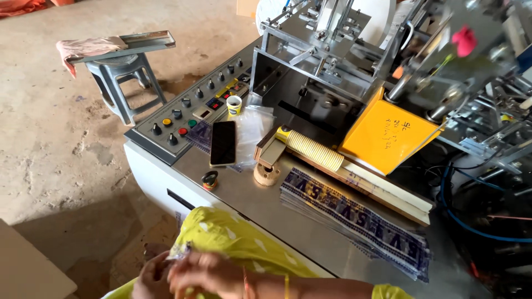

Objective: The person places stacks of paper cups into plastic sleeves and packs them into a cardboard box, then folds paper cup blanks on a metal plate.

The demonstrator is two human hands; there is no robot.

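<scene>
Hands [194,274] pinch clear wrapper [178,253], orientation unclear.

I see my two hands, my left hand [148,277] and my right hand [206,272], low in front of me. On the machine top [288,216] lies one phone [223,143], one small paper cup [234,105], one roll of tape [209,180] and one long stack of nested cups [313,150]. There is one pile of printed plastic sleeves [357,221] and one yellow panel [386,135]. Out on the floor stands one plastic stool [123,83] with one cloth [83,49] over it.
</scene>
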